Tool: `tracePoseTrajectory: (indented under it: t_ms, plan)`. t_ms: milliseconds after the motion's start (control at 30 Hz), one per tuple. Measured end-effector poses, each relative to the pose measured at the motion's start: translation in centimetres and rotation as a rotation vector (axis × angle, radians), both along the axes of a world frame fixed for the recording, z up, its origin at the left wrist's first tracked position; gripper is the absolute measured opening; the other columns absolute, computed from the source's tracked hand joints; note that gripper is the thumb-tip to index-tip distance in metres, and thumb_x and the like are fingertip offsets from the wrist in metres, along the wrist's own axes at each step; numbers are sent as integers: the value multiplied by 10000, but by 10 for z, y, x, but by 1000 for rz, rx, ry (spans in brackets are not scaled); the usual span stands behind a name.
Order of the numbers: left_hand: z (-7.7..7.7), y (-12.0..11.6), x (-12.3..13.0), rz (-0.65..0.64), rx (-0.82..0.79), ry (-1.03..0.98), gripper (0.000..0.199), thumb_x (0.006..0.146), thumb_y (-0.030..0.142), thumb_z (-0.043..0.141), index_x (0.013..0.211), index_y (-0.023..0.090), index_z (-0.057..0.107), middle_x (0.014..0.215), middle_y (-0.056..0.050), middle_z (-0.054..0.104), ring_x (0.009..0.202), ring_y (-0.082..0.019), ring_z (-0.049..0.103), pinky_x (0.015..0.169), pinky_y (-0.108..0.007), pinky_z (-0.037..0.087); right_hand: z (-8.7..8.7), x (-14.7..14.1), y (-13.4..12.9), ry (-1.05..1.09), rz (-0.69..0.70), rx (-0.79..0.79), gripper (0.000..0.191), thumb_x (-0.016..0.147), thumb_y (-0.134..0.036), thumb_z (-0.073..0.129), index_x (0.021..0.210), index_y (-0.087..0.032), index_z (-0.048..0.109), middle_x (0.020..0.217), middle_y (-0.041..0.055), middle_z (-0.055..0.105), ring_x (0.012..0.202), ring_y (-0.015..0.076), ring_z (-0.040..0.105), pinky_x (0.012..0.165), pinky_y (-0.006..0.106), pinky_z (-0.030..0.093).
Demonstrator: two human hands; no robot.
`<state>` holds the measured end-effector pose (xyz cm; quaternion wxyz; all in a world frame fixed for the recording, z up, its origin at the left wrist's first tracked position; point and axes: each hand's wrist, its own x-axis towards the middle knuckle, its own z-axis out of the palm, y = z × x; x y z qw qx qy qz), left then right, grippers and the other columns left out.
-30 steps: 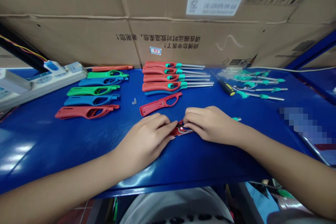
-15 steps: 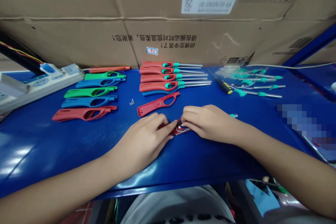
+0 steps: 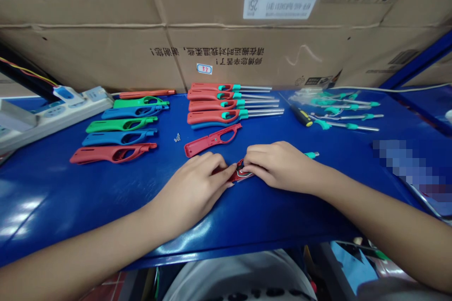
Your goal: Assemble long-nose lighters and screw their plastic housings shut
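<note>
Between my hands lies a red lighter casing half [image 3: 233, 178], its inside facing up with a thin white wire showing. My left hand [image 3: 199, 181] covers the handle end and grips it, thumb and fingers closed. At the other end, my right hand [image 3: 278, 167] has its fingers pinched over the casing and wire; exactly what the fingertips press is hidden. A teal tip with a metal end [image 3: 312, 154] sticks out beyond my right hand. Just behind, the matching red casing half [image 3: 213, 139] rests on the blue table, next to a few small screws [image 3: 177, 138].
Red lighters with metal tubes [image 3: 215, 116] lie in a row at the back. Coloured casings [image 3: 122, 137] and a power strip [image 3: 60, 112] are on the left. A screwdriver [image 3: 301, 115] and teal-tipped tube parts [image 3: 353, 117] lie back right. A cardboard box [image 3: 219, 33] stands behind.
My right hand has shifted very slightly left, and more of the teal tip shows beyond it. My left hand stays nearly still on the red casing.
</note>
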<state>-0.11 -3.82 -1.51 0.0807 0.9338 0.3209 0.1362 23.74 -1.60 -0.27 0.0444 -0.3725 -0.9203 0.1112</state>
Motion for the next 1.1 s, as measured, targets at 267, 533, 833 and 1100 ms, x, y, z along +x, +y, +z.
tracePoseTrajectory:
  t_ms: [267, 533, 833, 1100]
  plan:
    - [-2, -7, 2, 19, 232, 166, 326, 1061, 270, 399, 1174, 141, 677, 909, -76, 627, 775, -218, 576, 658, -351, 510, 7, 7, -3, 46, 81, -5, 242, 1003, -402, 532, 969, -186, 638, 966, 29, 654, 746, 135, 565, 600, 277, 297]
    - [-1, -1, -2, 13, -48, 7, 297, 1046, 222, 436, 1255, 130, 627, 1131, -124, 623, 998, -231, 621, 866, -393, 581, 6, 9, 2, 185, 43, -141, 164, 1009, -259, 509, 916, -175, 615, 895, 28, 634, 744, 127, 555, 657, 257, 376]
    - [-2, 0, -8, -38, -83, -95, 318, 1021, 145, 453, 1278, 196, 633, 1226, -105, 608, 1095, -238, 603, 918, -406, 563, 8, 14, 7, 309, -36, -316, 103, 883, -146, 607, 978, -174, 637, 778, -19, 633, 600, 91, 502, 591, 218, 377]
    - [-1, 1, -3, -37, -131, -102, 319, 1021, 135, 444, 1280, 182, 625, 1271, -118, 574, 1151, -248, 556, 979, -432, 527, 6, 10, 3, 224, 38, -249, 156, 920, -146, 538, 1018, -186, 652, 971, 27, 647, 741, 117, 542, 674, 247, 393]
